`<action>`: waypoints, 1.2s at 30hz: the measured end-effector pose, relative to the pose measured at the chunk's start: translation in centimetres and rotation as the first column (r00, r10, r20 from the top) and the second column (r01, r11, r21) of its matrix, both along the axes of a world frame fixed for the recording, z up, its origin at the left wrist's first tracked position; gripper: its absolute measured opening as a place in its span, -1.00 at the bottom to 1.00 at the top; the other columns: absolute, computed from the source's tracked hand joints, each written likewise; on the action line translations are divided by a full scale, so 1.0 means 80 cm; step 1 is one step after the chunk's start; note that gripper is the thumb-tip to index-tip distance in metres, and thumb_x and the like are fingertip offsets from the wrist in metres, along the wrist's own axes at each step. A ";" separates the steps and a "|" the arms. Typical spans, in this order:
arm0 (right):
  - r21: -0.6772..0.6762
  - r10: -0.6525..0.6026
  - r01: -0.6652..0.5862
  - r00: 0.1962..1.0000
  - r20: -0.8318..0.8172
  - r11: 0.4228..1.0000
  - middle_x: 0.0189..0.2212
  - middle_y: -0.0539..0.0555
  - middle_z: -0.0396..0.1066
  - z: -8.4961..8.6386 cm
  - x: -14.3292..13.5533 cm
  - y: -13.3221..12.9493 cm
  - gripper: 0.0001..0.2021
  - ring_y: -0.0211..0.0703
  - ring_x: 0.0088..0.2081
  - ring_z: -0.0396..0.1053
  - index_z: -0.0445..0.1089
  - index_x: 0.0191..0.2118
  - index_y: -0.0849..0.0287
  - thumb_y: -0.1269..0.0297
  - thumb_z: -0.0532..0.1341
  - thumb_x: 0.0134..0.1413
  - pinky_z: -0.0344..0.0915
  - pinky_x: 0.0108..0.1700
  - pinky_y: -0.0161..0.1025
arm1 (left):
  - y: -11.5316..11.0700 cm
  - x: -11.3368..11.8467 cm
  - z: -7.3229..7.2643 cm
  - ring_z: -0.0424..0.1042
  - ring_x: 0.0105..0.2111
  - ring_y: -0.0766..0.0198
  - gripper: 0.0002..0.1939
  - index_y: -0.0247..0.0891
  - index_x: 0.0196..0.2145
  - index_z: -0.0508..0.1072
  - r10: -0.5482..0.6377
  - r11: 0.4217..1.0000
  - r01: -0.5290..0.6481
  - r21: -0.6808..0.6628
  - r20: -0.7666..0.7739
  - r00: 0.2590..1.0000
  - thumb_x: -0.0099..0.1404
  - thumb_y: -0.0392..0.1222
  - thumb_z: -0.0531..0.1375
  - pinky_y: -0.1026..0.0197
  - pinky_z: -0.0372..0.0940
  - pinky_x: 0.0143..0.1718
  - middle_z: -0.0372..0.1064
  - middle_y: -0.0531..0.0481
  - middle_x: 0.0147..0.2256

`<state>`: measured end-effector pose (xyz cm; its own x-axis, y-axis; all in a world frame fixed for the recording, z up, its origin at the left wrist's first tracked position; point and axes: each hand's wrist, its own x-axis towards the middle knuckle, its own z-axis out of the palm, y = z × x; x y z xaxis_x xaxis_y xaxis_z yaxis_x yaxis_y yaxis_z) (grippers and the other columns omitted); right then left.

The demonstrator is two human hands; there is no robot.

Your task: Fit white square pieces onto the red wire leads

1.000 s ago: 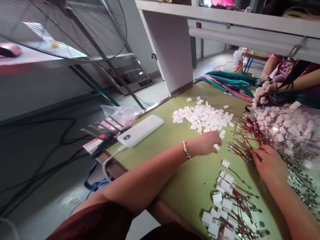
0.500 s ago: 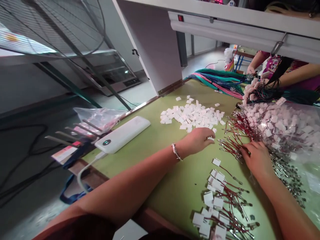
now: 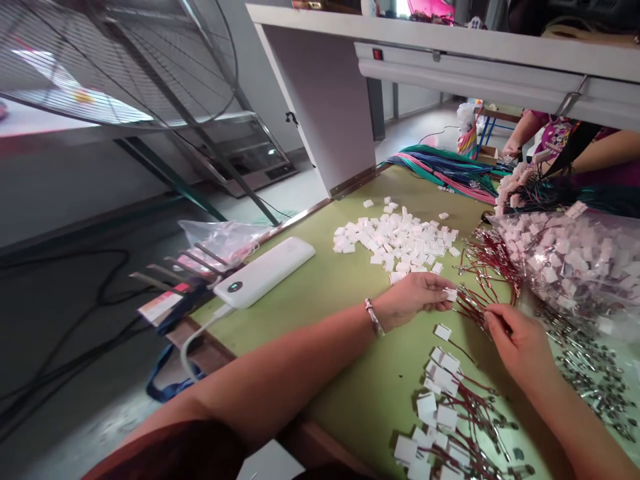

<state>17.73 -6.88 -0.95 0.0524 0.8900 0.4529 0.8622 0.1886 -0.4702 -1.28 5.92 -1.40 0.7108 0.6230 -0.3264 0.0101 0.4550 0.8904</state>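
Between the fingertips of my left hand (image 3: 417, 297) is a small white connector housing (image 3: 451, 294). My right hand (image 3: 520, 337) is closed in a pinch on a short red wire (image 3: 481, 311) with metal terminals, close to the housing. Whether wire and housing touch, I cannot tell. Behind my left hand lies a loose pile of white housings (image 3: 400, 237). Red wires (image 3: 493, 257) with metal ends are heaped beyond my right hand. Nearer to me, several housings with red wires attached (image 3: 445, 373) lie in an overlapping row.
A white power bank (image 3: 267, 270) with a cable lies at the left table edge. Right of the wires are a clear bag of white housings (image 3: 575, 257) and scattered terminals (image 3: 595, 373). Bundled cables (image 3: 450, 170) lie at the back. A co-worker's arms (image 3: 600, 150) show behind.
My left hand has moved right from beside the pile, bringing the housing up to the wire ends. My right hand has lifted a wire from the heap. The view has shifted slightly.
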 end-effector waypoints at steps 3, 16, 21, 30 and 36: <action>-0.122 0.002 -0.012 0.997 -0.081 0.992 -0.54 -0.01 0.42 -0.002 -0.014 -0.004 -0.82 -0.24 -0.53 0.33 0.38 -0.31 0.15 0.24 0.07 0.21 0.22 -0.45 -0.31 | -0.002 0.001 -0.001 0.45 -0.48 0.40 -0.84 -0.33 -0.28 0.52 -0.018 1.000 0.018 -0.017 0.021 1.000 0.13 -0.36 0.30 0.28 0.29 -0.33 0.50 -0.02 -0.47; -0.596 -0.161 -0.258 0.814 -0.557 0.760 -0.71 -0.15 -0.05 0.012 -0.023 -0.007 -0.75 -0.35 -0.64 -0.10 0.29 -0.50 0.14 0.16 0.05 0.12 -0.14 -0.60 -0.35 | -0.014 0.001 0.011 0.44 -0.43 0.41 -0.89 -0.30 -0.31 0.51 -0.162 0.905 0.159 0.394 -0.026 0.986 0.14 -0.29 0.26 0.30 0.35 -0.33 0.48 0.04 -0.45; -0.493 -0.091 -0.320 0.761 -0.643 0.809 -0.72 -0.15 -0.08 0.013 -0.020 -0.008 -0.73 -0.37 -0.63 -0.16 0.28 -0.57 0.15 0.22 0.10 0.12 -0.20 -0.62 -0.35 | -0.014 -0.004 0.020 0.40 -0.48 0.43 -0.88 -0.28 -0.30 0.49 -0.249 0.785 0.242 0.571 -0.067 0.966 0.16 -0.27 0.23 0.35 0.33 -0.41 0.46 0.05 -0.45; -0.557 -0.103 -0.351 0.773 -0.625 0.753 -0.73 -0.14 -0.06 0.012 -0.016 -0.011 -0.70 -0.37 -0.64 -0.15 0.19 -0.65 0.14 0.26 0.11 0.07 -0.19 -0.61 -0.32 | -0.020 -0.005 0.020 0.43 -0.42 0.39 -0.89 -0.28 -0.31 0.52 -0.337 0.655 0.313 0.688 -0.105 0.936 0.18 -0.26 0.23 0.32 0.35 -0.34 0.49 -0.02 -0.39; -0.455 0.011 -0.249 0.886 -0.464 0.855 -0.69 -0.11 0.08 0.016 -0.032 -0.009 -0.73 -0.34 -0.60 0.02 0.16 -0.58 0.12 0.22 0.05 0.11 -0.02 -0.57 -0.36 | -0.029 0.006 0.001 0.40 -0.56 0.43 -0.92 -0.30 -0.34 0.44 -0.298 0.901 0.291 0.324 -0.028 0.954 0.16 -0.28 0.24 0.35 0.31 -0.49 0.40 0.09 -0.57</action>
